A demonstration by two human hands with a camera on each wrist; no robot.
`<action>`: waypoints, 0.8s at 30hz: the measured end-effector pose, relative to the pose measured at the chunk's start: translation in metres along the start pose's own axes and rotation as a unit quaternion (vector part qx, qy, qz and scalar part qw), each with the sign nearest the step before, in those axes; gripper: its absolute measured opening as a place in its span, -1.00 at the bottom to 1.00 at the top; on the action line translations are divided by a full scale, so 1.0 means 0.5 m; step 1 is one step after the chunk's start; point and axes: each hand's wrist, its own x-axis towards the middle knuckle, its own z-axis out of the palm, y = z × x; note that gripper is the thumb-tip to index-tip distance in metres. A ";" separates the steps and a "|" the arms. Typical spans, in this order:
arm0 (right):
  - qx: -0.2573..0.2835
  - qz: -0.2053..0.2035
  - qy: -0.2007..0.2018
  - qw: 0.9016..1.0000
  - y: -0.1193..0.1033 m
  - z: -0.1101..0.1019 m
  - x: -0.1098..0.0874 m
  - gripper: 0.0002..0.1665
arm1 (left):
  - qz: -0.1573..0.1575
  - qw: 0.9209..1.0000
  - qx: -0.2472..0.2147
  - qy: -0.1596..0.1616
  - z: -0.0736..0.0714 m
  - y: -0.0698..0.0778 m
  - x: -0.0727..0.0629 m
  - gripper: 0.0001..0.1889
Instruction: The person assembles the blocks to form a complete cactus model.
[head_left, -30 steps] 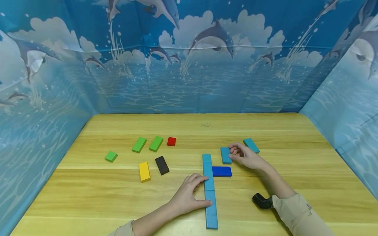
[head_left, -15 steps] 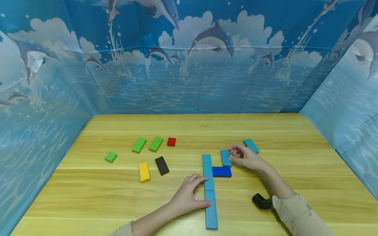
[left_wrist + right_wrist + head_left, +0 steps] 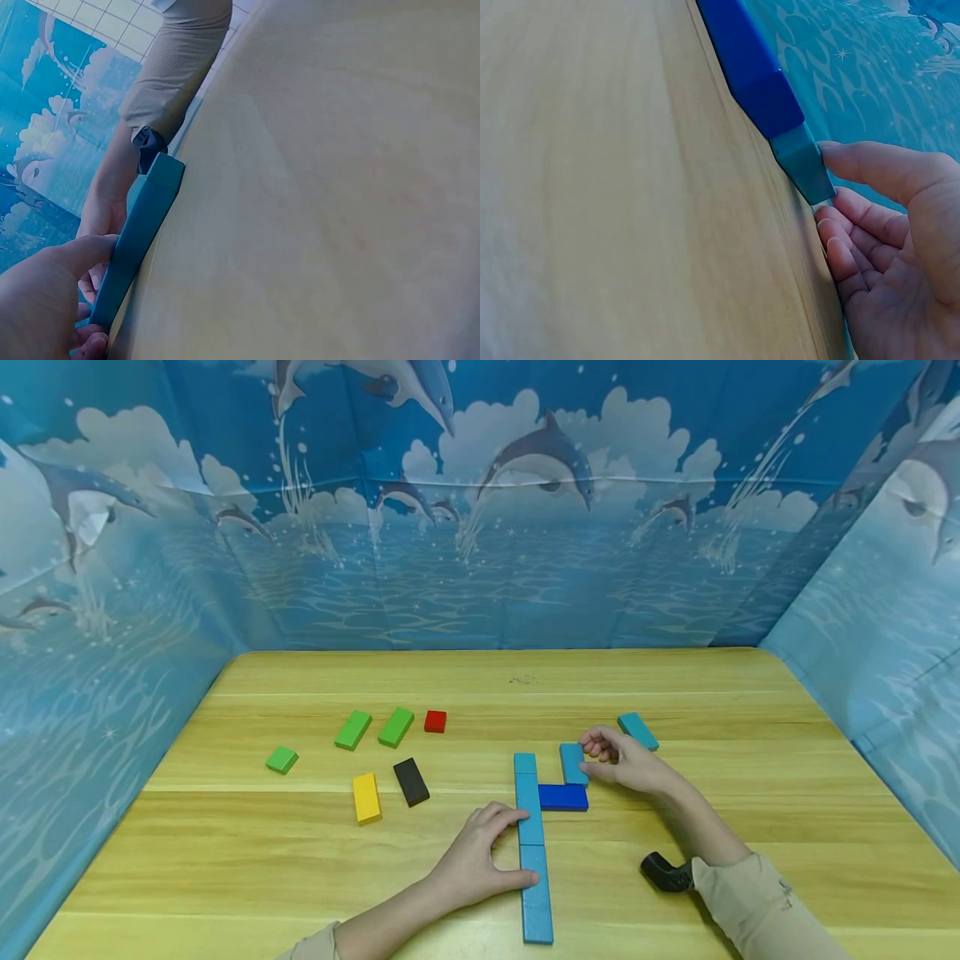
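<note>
My left hand point(image 3: 476, 856) lies against a column of light-blue wooden blocks point(image 3: 536, 906), the thumb over the near block and the index finger at the left edge of the one beyond. In the left wrist view the thumb meets the rim of a light-blue block point(image 3: 135, 247). A dark-blue block point(image 3: 564, 797) extends rightward from the column. Behind its right end stands another light-blue block point(image 3: 573, 764), its near end against the dark-blue one. My right hand point(image 3: 626, 760) holds that block at its right side with thumb and index finger; the other fingers curl beside it.
Another light-blue block point(image 3: 638, 732) lies just beyond my right hand. On the left are several green blocks point(image 3: 353, 729), a red block point(image 3: 435, 721), a black block point(image 3: 412, 781) and a yellow block point(image 3: 367, 798). A black device point(image 3: 666, 872) sits by the right sleeve.
The light-blue block at my right hand has slid slightly toward the person, closing the gap to the dark-blue block. My left hand has stayed in place.
</note>
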 end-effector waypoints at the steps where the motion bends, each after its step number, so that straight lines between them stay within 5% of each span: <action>1: -0.002 0.000 0.000 1.000 0.001 0.000 0.001 -0.55 | 0.000 1.000 0.001 0.000 0.000 0.000 0.000 -0.31; 16: -0.003 -0.009 0.006 1.000 0.002 0.002 0.002 -0.57 | 0.002 1.000 -0.001 0.003 0.000 -0.004 -0.001 -0.31; 24: 0.013 -0.069 0.055 0.996 0.000 -0.038 -0.008 -0.52 | 0.002 1.000 -0.003 0.002 0.000 -0.003 -0.001 -0.31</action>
